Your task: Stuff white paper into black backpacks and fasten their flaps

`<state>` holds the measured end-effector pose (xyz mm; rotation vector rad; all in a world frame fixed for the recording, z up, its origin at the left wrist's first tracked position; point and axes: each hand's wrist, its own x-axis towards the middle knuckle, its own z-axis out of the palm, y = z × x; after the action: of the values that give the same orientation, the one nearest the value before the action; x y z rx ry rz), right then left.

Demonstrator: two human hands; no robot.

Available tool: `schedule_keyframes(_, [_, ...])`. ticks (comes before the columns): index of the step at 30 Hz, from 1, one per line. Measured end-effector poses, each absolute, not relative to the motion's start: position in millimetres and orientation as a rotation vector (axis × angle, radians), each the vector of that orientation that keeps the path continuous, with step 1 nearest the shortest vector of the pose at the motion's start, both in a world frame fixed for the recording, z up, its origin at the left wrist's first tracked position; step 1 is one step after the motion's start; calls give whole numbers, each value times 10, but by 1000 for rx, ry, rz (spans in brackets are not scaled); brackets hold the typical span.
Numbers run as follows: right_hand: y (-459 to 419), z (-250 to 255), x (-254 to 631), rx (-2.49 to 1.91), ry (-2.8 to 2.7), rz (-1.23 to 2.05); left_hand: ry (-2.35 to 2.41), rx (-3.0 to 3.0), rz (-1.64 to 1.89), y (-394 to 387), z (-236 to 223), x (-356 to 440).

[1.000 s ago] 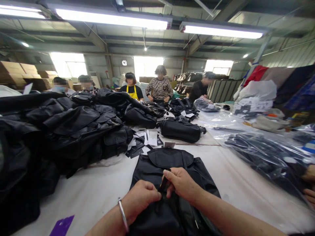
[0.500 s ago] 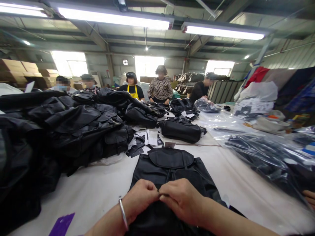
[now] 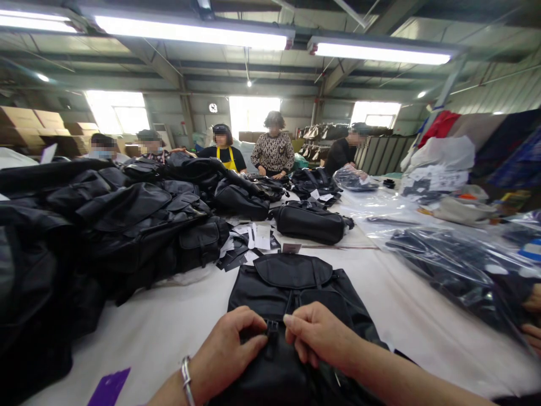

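Observation:
A black backpack (image 3: 291, 276) lies flat on the white table before me, its flap end pointing away. On its front, between my hands, a strap with a small buckle (image 3: 273, 327) shows. My left hand (image 3: 232, 344), with a silver bangle at the wrist, pinches the buckle's left edge between thumb and forefinger. Just right of the buckle, my right hand (image 3: 316, 335) has its fingers curled and thumb pressed to the forefinger. Whatever is in that pinch is hidden.
A big heap of black bags (image 3: 127, 214) fills the left side. Paper tags (image 3: 257, 237) and another black bag (image 3: 310, 223) lie beyond the backpack. Plastic-wrapped bags (image 3: 443, 270) cover the right, near another person's hand (image 3: 532, 332). Several people stand across the table.
My hands, formerly meeting fingertip to fingertip over the backpack, have moved slightly apart, and the buckle now shows between them. Another person's hand at the right edge shows more.

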<state>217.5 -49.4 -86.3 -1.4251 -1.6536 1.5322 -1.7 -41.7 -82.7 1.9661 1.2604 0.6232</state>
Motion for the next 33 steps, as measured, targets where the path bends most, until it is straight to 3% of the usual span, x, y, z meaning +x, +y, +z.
schedule_keyframes(5, [-448, -796, 1998, -1507, -1449, 1865, 1157, 2111, 653, -425, -865, -41])
schedule_keyframes(15, [-398, -707, 1983, -1493, -1341, 1869, 941, 2524, 445, -333, -863, -103])
schedule_keyframes(33, [-260, -935, 1766, -1519, -1471, 1319, 919, 2612, 584, -328, -979, -129])
